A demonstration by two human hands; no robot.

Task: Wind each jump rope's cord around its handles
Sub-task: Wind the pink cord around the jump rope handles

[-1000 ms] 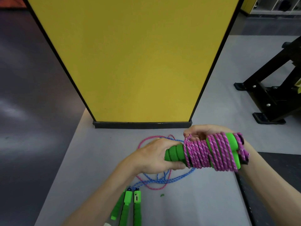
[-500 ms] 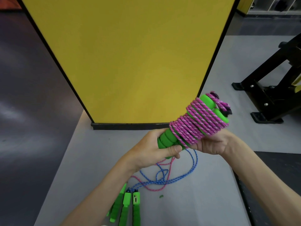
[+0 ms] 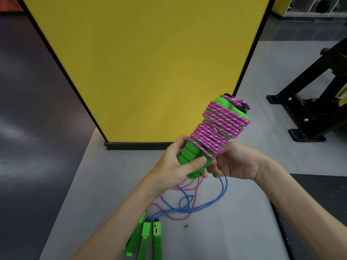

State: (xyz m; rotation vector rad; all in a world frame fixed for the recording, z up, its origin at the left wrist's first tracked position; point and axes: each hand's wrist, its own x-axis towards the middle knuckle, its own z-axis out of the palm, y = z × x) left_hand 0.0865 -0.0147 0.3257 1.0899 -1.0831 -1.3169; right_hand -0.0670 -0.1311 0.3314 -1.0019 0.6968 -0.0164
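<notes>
**A:** Pink with white flecks: the pink cord (image 3: pixel 221 126) lies coiled in tight turns around a pair of green foam handles (image 3: pixel 187 154), right up to the black caps (image 3: pixel 244 107) at their far ends.

**B:** Where is that bundle?

**A:** Held up off the table, tilted so the capped ends point up and to the right, in front of the yellow panel (image 3: pixel 150 62).

**B:** And the hands?

**A:** The left hand (image 3: pixel 169 169) grips the bare lower ends of the handles, fingers wrapped round the foam and the thumb pressed across the front. The right hand (image 3: pixel 236 164) is just beside it, curled round the lowest coils from behind. Most of its fingers are hidden by the bundle.

**B:** What's beneath them?

**A:** A grey table (image 3: pixel 84 194). On it a blue cord (image 3: pixel 224 186) and a loose pink rope (image 3: pixel 176 218) lie tangled together in open loops. They run back to the other green handles (image 3: pixel 145 237), which lie side by side at the near edge, partly under the left forearm. A tiny green scrap (image 3: pixel 185 226) sits just right of them.

**B:** Further out?

**A:** The yellow panel stands upright at the table's far end, edged in black. To the right, on the floor, is a black steel frame (image 3: pixel 309 113) with bolted feet.
</notes>
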